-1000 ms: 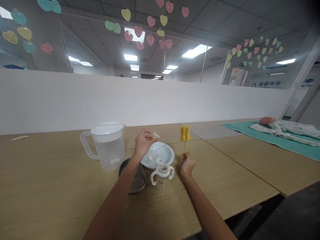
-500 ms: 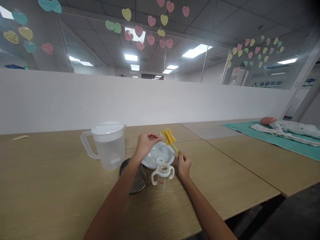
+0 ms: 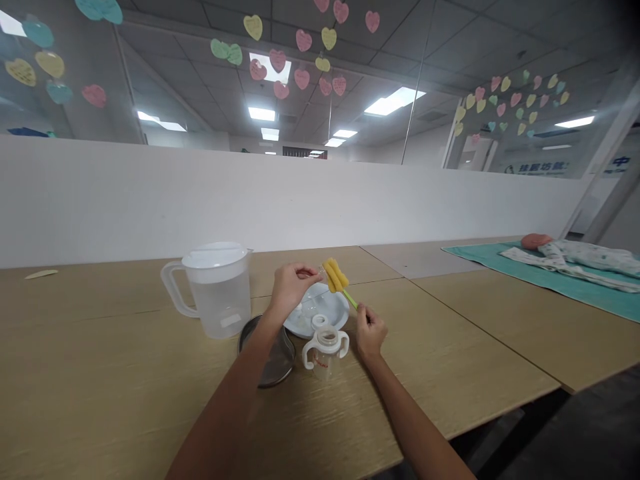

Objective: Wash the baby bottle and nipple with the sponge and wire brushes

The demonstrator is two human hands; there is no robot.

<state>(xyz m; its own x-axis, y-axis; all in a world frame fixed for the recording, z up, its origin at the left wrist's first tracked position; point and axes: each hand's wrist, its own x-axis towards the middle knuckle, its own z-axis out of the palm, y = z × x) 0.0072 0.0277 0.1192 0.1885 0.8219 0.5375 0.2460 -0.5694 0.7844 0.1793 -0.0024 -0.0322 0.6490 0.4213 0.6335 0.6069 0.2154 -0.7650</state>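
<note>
My right hand [image 3: 371, 331] is closed round the green handle of a bottle brush [image 3: 335, 275] with a yellow sponge head. The fingertips of my left hand [image 3: 292, 288] pinch a small clear piece [image 3: 323, 271], held against the sponge; its exact kind is too small to tell. Below both hands sits a white basin [image 3: 341, 313] with a clear dome-shaped piece inside. A white ring [image 3: 319, 322] is at its near edge. In front stands an uncapped baby bottle [image 3: 326, 353] with two white handles. My left forearm partly covers a metal kidney dish [image 3: 278, 366].
A lidded clear plastic pitcher [image 3: 221, 293] stands to the left of the basin. At the far right, a doll [image 3: 575, 252] in patterned cloth lies on a green mat [image 3: 493, 257]. A white wall [image 3: 300, 207] with glass above runs behind the table [image 3: 125, 387].
The brush head has tilted and dropped slightly, and my right hand has turned a little and shifted right. My left hand stays almost where it was, still pinching the small piece.
</note>
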